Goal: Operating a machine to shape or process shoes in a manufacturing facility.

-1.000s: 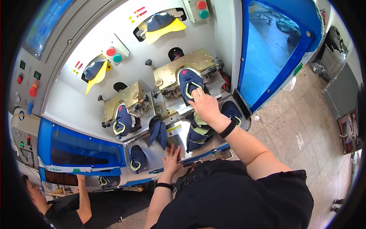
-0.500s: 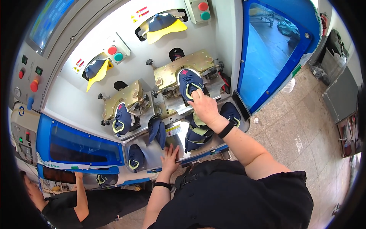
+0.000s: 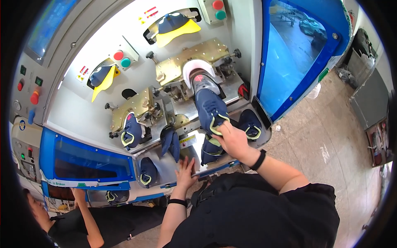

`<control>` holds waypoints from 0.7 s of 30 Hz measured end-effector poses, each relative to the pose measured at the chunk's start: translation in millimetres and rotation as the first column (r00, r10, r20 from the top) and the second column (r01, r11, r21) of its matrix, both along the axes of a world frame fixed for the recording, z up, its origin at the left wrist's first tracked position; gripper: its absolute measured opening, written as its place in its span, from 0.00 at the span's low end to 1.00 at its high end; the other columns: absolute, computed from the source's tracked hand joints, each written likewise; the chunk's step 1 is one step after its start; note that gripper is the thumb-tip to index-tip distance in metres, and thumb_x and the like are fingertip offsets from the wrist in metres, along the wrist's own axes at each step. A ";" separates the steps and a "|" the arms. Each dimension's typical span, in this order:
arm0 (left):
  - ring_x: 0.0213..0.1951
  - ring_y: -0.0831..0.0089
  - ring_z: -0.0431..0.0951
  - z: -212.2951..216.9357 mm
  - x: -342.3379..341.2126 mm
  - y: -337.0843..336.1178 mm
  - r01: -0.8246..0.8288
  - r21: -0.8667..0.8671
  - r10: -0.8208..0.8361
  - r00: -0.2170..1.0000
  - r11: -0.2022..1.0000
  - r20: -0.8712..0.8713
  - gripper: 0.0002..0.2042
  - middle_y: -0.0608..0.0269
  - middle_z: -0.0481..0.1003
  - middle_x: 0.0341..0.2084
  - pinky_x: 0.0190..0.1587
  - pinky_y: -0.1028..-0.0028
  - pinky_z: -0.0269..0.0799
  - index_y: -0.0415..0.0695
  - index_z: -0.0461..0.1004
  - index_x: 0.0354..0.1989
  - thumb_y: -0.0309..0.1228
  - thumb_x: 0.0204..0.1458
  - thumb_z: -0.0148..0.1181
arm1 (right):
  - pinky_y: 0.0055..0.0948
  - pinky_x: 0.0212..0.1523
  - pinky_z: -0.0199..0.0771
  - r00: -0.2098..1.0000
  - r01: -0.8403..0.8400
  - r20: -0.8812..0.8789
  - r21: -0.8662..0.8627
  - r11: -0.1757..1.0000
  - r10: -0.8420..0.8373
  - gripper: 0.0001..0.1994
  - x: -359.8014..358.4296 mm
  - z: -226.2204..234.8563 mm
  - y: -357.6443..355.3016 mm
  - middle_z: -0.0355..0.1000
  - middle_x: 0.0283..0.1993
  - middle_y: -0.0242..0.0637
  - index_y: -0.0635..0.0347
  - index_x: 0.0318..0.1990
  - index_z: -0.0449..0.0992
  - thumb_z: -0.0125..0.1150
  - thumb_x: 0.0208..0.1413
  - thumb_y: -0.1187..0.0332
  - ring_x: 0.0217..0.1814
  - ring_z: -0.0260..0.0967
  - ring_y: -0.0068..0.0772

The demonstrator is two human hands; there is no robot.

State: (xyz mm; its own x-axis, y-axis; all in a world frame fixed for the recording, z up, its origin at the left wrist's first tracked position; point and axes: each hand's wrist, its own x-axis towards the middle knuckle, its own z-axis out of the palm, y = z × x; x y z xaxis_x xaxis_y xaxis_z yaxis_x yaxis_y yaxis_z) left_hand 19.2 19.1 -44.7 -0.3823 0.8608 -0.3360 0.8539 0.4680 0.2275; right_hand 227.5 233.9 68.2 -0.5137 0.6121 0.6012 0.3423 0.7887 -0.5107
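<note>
Navy shoe upper (image 3: 210, 108) with lime-yellow collar trim, stretched over the right-hand brass mould (image 3: 191, 63), right hand (image 3: 232, 139) clamped on its heel edge, left hand (image 3: 185, 172) spread flat on the metal ledge (image 3: 165, 165)

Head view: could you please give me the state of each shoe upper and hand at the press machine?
Right hand: grips the heel of the navy shoe upper on the right mould.
Left hand: flat on the machine ledge, open.
Left shoe upper: seated on the left mould, untouched.
Loose uppers: lying on the ledge.
</note>
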 end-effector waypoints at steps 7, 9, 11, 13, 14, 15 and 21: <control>0.74 0.48 0.40 -1.9 4.2 1.6 -0.012 0.019 0.012 1.000 1.000 0.024 0.50 0.61 0.40 0.75 0.63 0.29 0.47 0.65 0.50 0.73 0.36 0.40 0.74 | 0.35 0.32 0.74 0.984 0.177 -0.037 0.009 0.984 -0.176 0.12 102.4 -41.1 -8.1 0.71 0.38 0.35 0.53 0.38 0.75 0.71 0.47 0.68 0.35 0.74 0.42; 0.74 0.48 0.41 0.1 4.5 2.6 0.000 0.020 0.000 1.000 1.000 0.012 0.50 0.61 0.39 0.75 0.63 0.28 0.47 0.65 0.50 0.73 0.35 0.40 0.74 | 0.36 0.33 0.75 0.976 0.216 -0.006 -0.054 0.975 -0.217 0.11 114.6 -45.9 -4.5 0.71 0.39 0.36 0.53 0.39 0.75 0.69 0.49 0.68 0.35 0.74 0.45; 0.74 0.49 0.40 2.1 4.2 3.3 -0.004 0.014 0.004 1.000 1.000 0.023 0.49 0.62 0.39 0.75 0.63 0.29 0.48 0.66 0.50 0.73 0.36 0.40 0.74 | 0.37 0.33 0.75 0.941 0.328 -0.020 -0.206 0.922 -0.339 0.10 115.6 -49.0 0.2 0.72 0.40 0.37 0.53 0.40 0.76 0.68 0.51 0.68 0.36 0.74 0.46; 0.75 0.50 0.40 3.0 3.5 3.9 -0.009 0.010 0.009 1.000 1.000 0.025 0.49 0.64 0.39 0.76 0.63 0.30 0.48 0.67 0.51 0.73 0.37 0.40 0.74 | 0.37 0.32 0.75 0.946 0.317 -0.027 -0.147 0.937 -0.324 0.10 108.5 -52.7 6.0 0.72 0.41 0.37 0.53 0.41 0.75 0.67 0.52 0.66 0.36 0.75 0.46; 0.75 0.50 0.40 3.3 2.8 4.2 -0.002 0.004 0.001 1.000 1.000 0.024 0.49 0.64 0.39 0.76 0.63 0.30 0.49 0.67 0.50 0.73 0.37 0.40 0.74 | 0.37 0.32 0.75 0.952 0.302 0.007 -0.172 0.938 -0.305 0.11 103.1 -55.0 8.4 0.72 0.42 0.37 0.53 0.42 0.75 0.67 0.52 0.66 0.35 0.75 0.45; 0.75 0.51 0.40 3.4 1.9 4.1 0.003 -0.019 -0.002 1.000 1.000 0.026 0.49 0.65 0.39 0.76 0.63 0.30 0.49 0.67 0.50 0.73 0.37 0.40 0.74 | 0.36 0.32 0.75 0.957 0.290 0.048 -0.206 0.935 -0.287 0.11 99.2 -57.7 9.2 0.72 0.42 0.36 0.53 0.42 0.75 0.67 0.53 0.65 0.35 0.75 0.44; 0.75 0.51 0.40 3.0 2.1 5.2 0.001 -0.017 0.000 1.000 1.000 0.029 0.49 0.65 0.39 0.76 0.63 0.29 0.49 0.67 0.50 0.73 0.36 0.40 0.74 | 0.34 0.27 0.75 0.969 0.233 0.097 -0.072 0.970 -0.226 0.12 88.1 -70.2 8.1 0.70 0.41 0.31 0.51 0.43 0.74 0.67 0.52 0.64 0.31 0.75 0.39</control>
